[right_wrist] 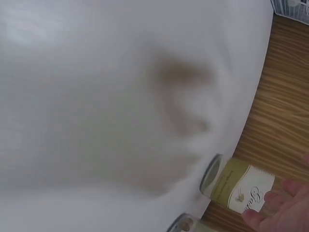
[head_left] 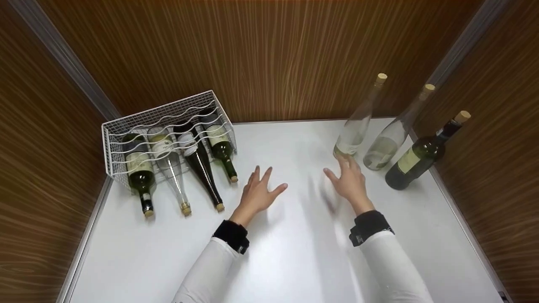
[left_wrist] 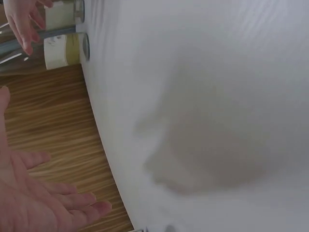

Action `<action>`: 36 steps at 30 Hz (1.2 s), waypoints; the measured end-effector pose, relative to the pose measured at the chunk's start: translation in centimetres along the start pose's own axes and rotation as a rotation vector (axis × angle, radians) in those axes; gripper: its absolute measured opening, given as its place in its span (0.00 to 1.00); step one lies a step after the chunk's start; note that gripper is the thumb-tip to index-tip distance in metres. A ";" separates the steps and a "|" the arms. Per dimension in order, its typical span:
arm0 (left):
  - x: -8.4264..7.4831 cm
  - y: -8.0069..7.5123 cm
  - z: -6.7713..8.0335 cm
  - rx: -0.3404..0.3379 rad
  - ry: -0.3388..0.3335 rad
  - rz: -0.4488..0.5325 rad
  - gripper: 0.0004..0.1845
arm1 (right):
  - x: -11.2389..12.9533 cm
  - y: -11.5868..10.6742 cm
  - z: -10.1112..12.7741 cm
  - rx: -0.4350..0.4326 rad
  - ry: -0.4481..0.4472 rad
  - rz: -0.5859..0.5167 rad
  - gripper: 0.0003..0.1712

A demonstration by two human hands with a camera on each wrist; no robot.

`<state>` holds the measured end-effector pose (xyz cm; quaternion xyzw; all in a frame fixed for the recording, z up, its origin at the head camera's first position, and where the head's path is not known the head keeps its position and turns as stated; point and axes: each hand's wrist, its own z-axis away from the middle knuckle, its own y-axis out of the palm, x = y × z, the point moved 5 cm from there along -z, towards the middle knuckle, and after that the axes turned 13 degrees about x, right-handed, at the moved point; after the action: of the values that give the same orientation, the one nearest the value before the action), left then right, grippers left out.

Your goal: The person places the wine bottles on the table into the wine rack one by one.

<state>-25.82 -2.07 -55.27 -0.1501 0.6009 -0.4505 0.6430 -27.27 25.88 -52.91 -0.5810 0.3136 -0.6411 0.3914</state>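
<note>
My left hand (head_left: 257,194) hovers over the white table with its fingers spread, holding nothing. My right hand (head_left: 349,181) reaches toward a clear corked bottle (head_left: 356,128), its fingers fairly straight and overlapping the bottle's base in the head view. The right wrist view shows the fingers (right_wrist: 277,208) in front of that bottle's cream-and-gold label (right_wrist: 246,189); whether they touch the glass, I cannot tell. To its right stand a second clear corked bottle (head_left: 389,145) and a dark green wine bottle (head_left: 414,160), also corked.
A white wire rack (head_left: 212,96) stands at the back left. Lying in it, necks toward me, are a green bottle (head_left: 141,179), a clear bottle (head_left: 172,168), a dark slim bottle (head_left: 202,170) and another green bottle (head_left: 223,151). Wood-grain panels (head_left: 286,59) enclose the table (head_left: 278,261).
</note>
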 end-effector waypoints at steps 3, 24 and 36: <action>-0.6 0.7 0.3 0.036 0.015 0.032 0.46 | -0.7 -1.4 -0.5 -0.026 0.008 -0.066 0.44; -1.7 3.2 2.7 0.122 0.053 0.283 0.44 | -1.2 -12.1 -4.9 -0.053 0.093 -0.521 0.50; -1.7 3.3 2.8 0.137 0.092 0.337 0.42 | -0.5 -13.3 -6.3 0.023 0.107 -0.607 0.52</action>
<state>-21.73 0.04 -55.96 0.0175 0.6140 -0.3828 0.6900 -35.35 32.65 -42.57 -0.6089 0.1389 -0.7619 0.1715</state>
